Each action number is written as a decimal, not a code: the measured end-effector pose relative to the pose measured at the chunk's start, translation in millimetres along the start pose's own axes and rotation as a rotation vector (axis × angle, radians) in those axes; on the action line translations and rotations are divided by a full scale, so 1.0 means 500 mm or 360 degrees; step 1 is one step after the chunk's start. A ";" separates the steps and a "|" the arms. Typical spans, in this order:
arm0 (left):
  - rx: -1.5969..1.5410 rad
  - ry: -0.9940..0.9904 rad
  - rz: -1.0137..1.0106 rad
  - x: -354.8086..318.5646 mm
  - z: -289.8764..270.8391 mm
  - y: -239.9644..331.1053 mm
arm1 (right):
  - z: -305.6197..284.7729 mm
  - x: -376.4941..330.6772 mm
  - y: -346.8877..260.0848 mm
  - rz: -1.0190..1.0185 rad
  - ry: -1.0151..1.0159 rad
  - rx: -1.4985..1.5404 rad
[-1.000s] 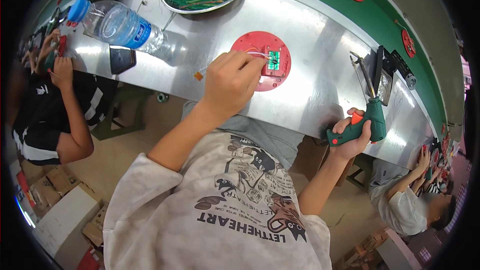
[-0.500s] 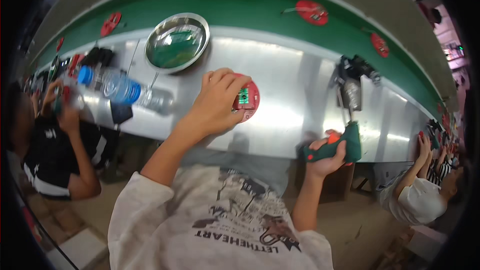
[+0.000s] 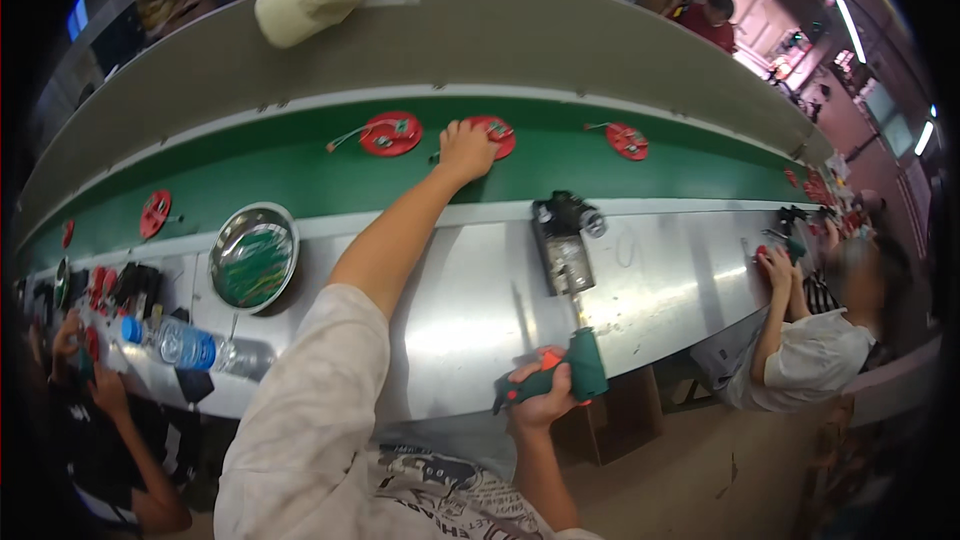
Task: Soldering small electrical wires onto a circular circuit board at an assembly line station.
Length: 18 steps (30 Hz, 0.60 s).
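My left hand (image 3: 467, 152) is stretched far out over the green belt, its fingers gripping the edge of a round red circuit board (image 3: 502, 137) with small parts on it. The hand hides part of that board. Down at the near edge of the metal bench, my right hand (image 3: 543, 402) is wrapped round a dark green electric screwdriver (image 3: 588, 368) with a red trigger. The tool's bit points away from me, toward a small open box (image 3: 570, 258) of screws with a black device beside it.
More red boards, one with wires (image 3: 392, 134) and another to the right (image 3: 627, 140), lie on the green belt (image 3: 300, 175). A steel bowl (image 3: 292, 270) with green pieces and a lying plastic bottle (image 3: 185, 345) are at left. Co-workers sit on both sides.
My left hand has carried the red board from above the bench forward to the belt. My right hand still holds the screwdriver. The view has tilted up, showing the partition.
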<state>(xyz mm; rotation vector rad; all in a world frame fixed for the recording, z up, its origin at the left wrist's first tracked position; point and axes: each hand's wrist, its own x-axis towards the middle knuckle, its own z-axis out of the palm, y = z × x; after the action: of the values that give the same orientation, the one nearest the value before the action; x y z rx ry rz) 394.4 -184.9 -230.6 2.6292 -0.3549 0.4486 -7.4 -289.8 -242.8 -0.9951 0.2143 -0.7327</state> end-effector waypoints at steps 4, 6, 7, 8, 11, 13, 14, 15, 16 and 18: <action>-0.0290 -0.0091 -0.0266 0.048 0.017 0.032 | 0.002 -0.002 0.006 0.0093 0.0017 -0.0132; -0.0493 0.0067 -0.0126 0.045 0.005 0.028 | 0.010 -0.004 0.001 0.0143 0.0062 -0.0177; -0.0682 0.0212 -0.0003 0.033 -0.004 0.027 | 0.007 -0.002 0.003 0.0151 0.0068 -0.0180; -0.0801 0.0193 0.0073 0.026 -0.018 0.021 | 0.002 0.002 0.006 0.0106 0.0018 -0.0208; -0.0754 0.0455 0.0206 -0.070 -0.128 0.012 | 0.013 0.009 0.001 0.0146 -0.0066 -0.0207; -0.0773 0.0394 0.0167 -0.141 -0.202 -0.024 | 0.014 0.009 0.005 0.0205 -0.0037 -0.0108; -0.0752 0.0253 0.0260 -0.184 -0.231 -0.022 | 0.003 0.014 0.011 0.0228 -0.0001 -0.0067; -0.0724 0.0118 0.0341 -0.232 -0.264 -0.023 | -0.005 0.018 0.016 0.0258 0.0025 -0.0022; -0.0721 0.0025 0.0314 -0.276 -0.286 -0.025 | 0.000 0.022 0.010 0.0238 0.0080 -0.0021; -0.0678 -0.0119 0.0289 -0.372 -0.313 -0.037 | -0.011 0.033 0.000 0.0197 0.0071 -0.0011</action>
<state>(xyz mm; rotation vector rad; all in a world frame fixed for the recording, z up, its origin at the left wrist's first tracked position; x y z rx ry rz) 190.8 -63.7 -173.5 2.2110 -0.6409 0.2931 2.5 -304.2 -243.3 -0.9640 0.3148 -0.6416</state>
